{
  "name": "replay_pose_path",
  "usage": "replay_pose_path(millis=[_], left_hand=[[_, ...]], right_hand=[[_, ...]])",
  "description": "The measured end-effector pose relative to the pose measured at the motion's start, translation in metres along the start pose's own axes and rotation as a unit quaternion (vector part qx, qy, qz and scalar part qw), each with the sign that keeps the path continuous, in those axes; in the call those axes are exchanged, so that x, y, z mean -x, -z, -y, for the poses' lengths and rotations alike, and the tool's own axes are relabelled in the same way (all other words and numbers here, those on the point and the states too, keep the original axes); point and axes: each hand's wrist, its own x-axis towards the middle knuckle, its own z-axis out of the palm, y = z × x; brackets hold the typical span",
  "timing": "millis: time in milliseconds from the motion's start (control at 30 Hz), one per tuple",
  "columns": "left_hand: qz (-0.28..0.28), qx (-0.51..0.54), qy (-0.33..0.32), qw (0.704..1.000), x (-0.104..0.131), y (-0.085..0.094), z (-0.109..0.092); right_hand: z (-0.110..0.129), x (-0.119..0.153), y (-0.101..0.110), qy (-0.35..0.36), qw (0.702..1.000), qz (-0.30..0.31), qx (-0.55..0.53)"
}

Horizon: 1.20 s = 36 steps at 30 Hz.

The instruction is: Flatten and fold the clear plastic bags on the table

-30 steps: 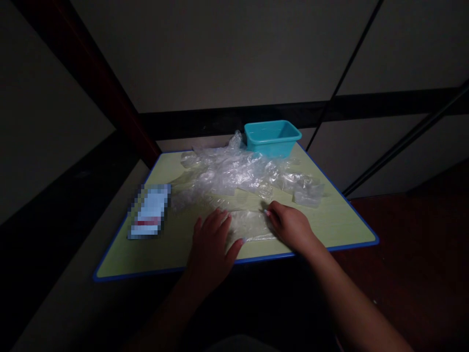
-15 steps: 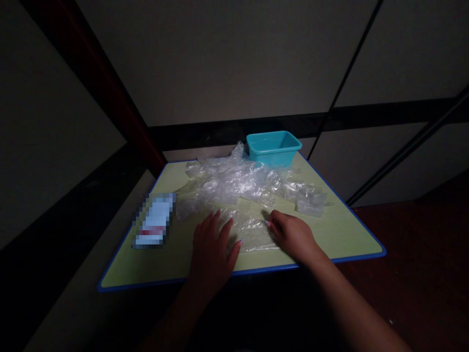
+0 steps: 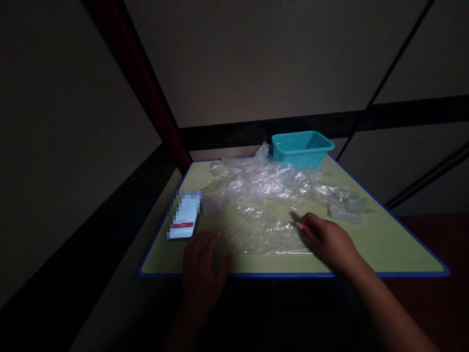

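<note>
A clear plastic bag (image 3: 271,238) lies spread out flat near the table's front edge. At its right end is my right hand (image 3: 330,242), fingers curled and thumb and forefinger pinched together at the film. My left hand (image 3: 204,261) is on the left of the bag, over the table's front edge, with fingers apart and nothing held. Behind the flat bag is a crumpled heap of clear plastic bags (image 3: 264,181), shiny and overlapping. The phone (image 3: 185,217) lies just beyond my left fingertips, its screen lit and partly pixelated.
A turquoise plastic basin (image 3: 300,157) stands at the table's back right, against the heap. The pale yellow table (image 3: 395,249) has a blue rim. Panelled walls (image 3: 249,73) rise close behind it and to the left.
The view has swung left, so the table appears farther right. My left hand has drawn left off the flat bag, towards the phone. My right hand stays at the bag's right end.
</note>
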Motion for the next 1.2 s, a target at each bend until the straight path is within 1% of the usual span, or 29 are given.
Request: replay_pose_path(millis=[133,200,400,600,700,767,833,967,1100,1200], left_hand=[[-0.044,0.029,0.003,0.999,0.009,0.001,-0.001],[-0.054,0.044,-0.001,0.998,0.012,0.0,-0.001],[-0.038,0.076,-0.019,0.996,0.014,0.0,0.003],[-0.033,0.087,-0.013,0.996,0.014,0.001,0.004],[-0.011,0.098,0.034,0.995,0.009,0.001,0.003],[0.016,0.113,0.076,0.99,0.002,0.001,0.003],[0.052,0.127,0.099,0.986,-0.006,0.001,0.003],[0.109,0.154,0.108,0.976,-0.021,0.002,0.004],[0.141,0.197,0.126,0.962,-0.027,0.004,0.008],[0.184,0.211,0.129,0.952,-0.031,0.009,0.012]], right_hand=[[-0.001,0.0,0.0,-0.006,1.0,-0.004,0.0],[0.0,0.001,0.001,-0.01,1.0,-0.002,0.004],[0.002,0.0,0.004,-0.022,1.0,-0.008,-0.01],[0.003,0.0,0.004,-0.04,0.999,0.0,0.002],[0.003,-0.001,0.004,-0.034,0.999,0.0,0.012],[0.003,-0.002,0.004,-0.027,0.999,-0.001,0.019],[0.003,-0.003,0.004,-0.022,0.999,-0.003,0.023],[0.004,-0.004,0.004,-0.028,0.999,0.002,0.038],[0.006,-0.004,0.004,-0.036,0.998,0.01,0.057],[0.008,-0.003,0.003,-0.038,0.997,0.01,0.07]])
